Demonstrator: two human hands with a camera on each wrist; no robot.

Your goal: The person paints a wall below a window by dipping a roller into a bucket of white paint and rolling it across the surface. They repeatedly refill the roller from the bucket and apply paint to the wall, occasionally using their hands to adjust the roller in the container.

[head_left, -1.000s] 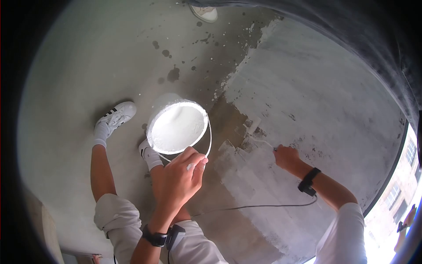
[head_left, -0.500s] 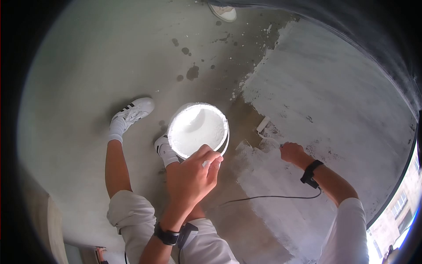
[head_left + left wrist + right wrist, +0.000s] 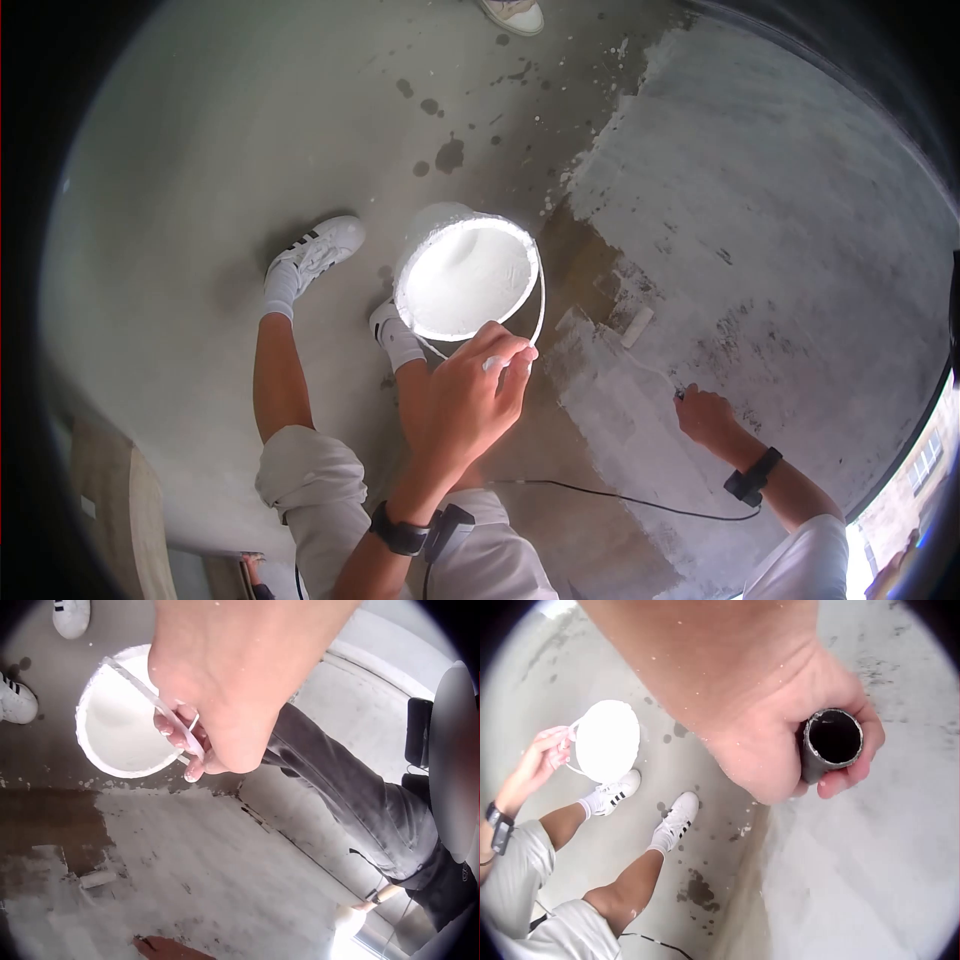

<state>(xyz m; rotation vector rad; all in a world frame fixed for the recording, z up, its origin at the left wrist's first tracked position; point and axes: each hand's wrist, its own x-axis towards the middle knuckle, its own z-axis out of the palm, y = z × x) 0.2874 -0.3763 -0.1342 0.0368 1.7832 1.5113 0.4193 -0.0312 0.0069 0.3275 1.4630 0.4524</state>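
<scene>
My left hand holds the thin white handle of a white bucket; the fingers are curled round it and flecked with paint. White paint fills the view inside its rim, and the bucket hangs tilted near my feet. Out to the right, my right hand grips a paint roller whose small white sleeve lies against the partly painted surface. In the right wrist view the roller's black hollow handle end pokes out of the curled fingers; the sleeve is out of sight there.
Whitish paint covers the surface on the right, with a brown unpainted strip beside it. My white shoes stand left of the bucket. A black cable runs to my right wrist. Another person's dark trouser leg is close by.
The roller and my right hand have moved back toward me along the painted surface. My left hand keeps its hold on the bucket, whose tilt has varied. The head view has shifted.
</scene>
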